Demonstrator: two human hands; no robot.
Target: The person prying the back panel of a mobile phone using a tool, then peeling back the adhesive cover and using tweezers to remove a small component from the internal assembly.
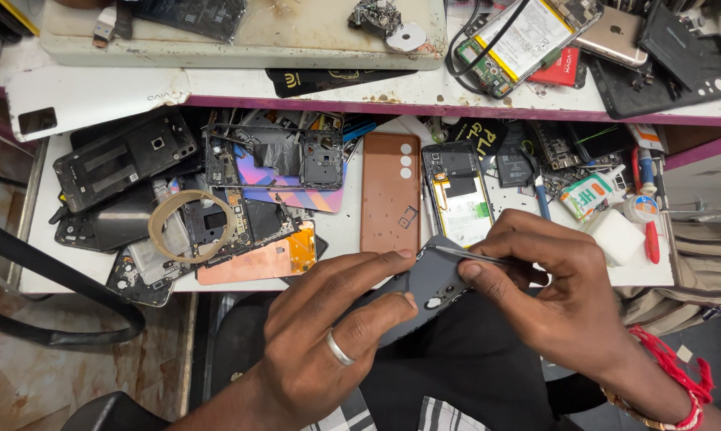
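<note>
Phone (424,291) between left hand (328,335) and right hand (552,295), before desk (340,227). Back cover (390,191) on desk, left of open phone (456,191). Shelf (456,92) behind.

One head-worn view, looking steeply down from close above the person's lap, facing the front edge of the workbench (344,231); its raised back shelf (456,96) crosses the top of frame.

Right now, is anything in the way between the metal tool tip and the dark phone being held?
Nothing visible. The right hand holds the thin metal tool with its tip already at the dark phone's top edge, while the left hand grips the phone.
</note>
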